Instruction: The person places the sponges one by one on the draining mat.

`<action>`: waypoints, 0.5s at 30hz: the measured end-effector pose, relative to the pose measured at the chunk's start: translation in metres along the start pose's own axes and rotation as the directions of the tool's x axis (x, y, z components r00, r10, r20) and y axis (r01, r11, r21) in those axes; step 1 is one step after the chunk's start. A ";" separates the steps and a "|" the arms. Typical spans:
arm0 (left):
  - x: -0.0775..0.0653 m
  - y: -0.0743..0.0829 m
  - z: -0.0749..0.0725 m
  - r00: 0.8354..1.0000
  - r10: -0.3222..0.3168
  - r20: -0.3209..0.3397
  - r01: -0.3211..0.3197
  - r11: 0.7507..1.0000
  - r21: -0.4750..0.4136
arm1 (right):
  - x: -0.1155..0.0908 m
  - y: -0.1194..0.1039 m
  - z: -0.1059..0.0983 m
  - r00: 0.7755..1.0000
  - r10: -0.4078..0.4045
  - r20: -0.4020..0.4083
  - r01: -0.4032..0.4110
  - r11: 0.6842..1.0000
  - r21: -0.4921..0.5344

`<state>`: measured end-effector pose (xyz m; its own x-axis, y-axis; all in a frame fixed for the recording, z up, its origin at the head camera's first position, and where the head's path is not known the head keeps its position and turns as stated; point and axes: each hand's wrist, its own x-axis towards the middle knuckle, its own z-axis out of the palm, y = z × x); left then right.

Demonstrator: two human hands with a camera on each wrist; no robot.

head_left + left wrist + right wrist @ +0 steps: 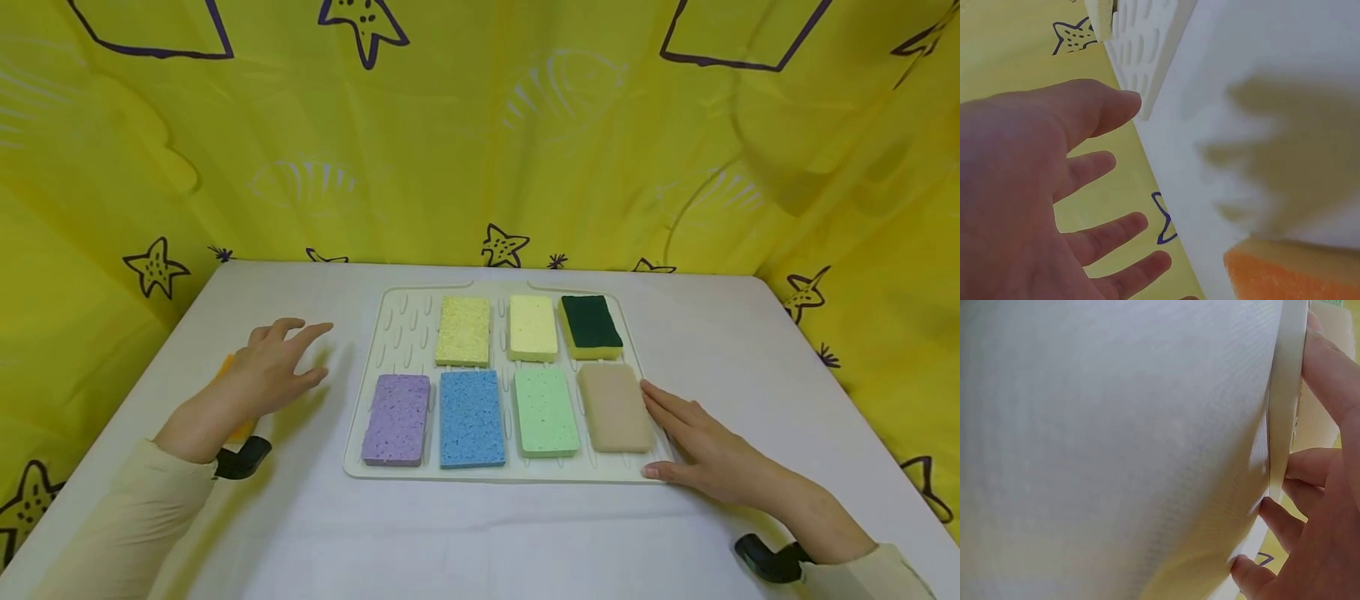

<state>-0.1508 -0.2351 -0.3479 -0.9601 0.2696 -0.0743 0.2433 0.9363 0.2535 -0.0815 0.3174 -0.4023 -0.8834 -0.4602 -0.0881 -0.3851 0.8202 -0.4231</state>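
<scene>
My left hand point(266, 371) hovers over the left side of the table, fingers spread and nothing held. Partly hidden beneath its wrist lies an orange sponge point(1294, 275). At the right edge of a ribbed cream tray point(401, 333), my right hand point(701, 446) rests with extended fingers touching the rim, its thumb near the front corner. Closest to those fingers is a beige sponge point(617, 408). Also in the front row are a green sponge point(546, 412), a blue sponge point(472, 418) and a purple sponge point(397, 419).
Behind them on the tray are a speckled yellow sponge point(462, 331), a pale yellow sponge point(532, 327) and a scouring sponge point(592, 325) with a dark green top. A white cloth covers the table point(480, 533). Yellow patterned curtains point(435, 150) hang at the back and sides.
</scene>
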 end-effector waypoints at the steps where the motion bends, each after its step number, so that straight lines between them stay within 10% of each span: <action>1: -0.001 -0.002 0.000 1.000 -0.001 -0.003 0.001 1.000 0.003 | 0.000 0.000 0.000 1.000 0.002 0.001 -0.002 1.000 0.000; 15: -0.020 -0.030 -0.001 0.997 -0.064 0.036 0.063 0.998 0.027 | 0.000 0.000 0.000 1.000 -0.020 -0.014 0.020 1.000 -0.008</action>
<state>-0.1393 -0.2692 -0.3527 -0.9681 0.2172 -0.1251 0.1861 0.9572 0.2219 -0.0813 0.3173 -0.4025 -0.8791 -0.4720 -0.0665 -0.4050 0.8132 -0.4180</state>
